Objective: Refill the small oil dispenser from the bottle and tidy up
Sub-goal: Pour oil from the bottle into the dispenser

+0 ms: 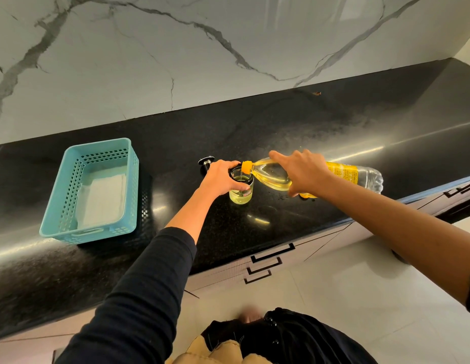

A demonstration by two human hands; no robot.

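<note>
A small glass oil dispenser (241,195) stands open on the black counter (320,122), part full of yellow oil. My left hand (222,178) grips it around its black rim. My right hand (303,172) holds a clear plastic oil bottle (360,174) with a yellow label, tipped almost flat, its yellow neck over the dispenser's mouth. A thin stream of oil runs into the glass. The dispenser's black and silver top (205,164) lies on the counter just behind my left hand.
A teal plastic basket (71,187) with a white cloth (103,198) inside sits on the counter to the left. A marble wall rises behind the counter. Drawers with black handles (273,254) are below the counter's front edge.
</note>
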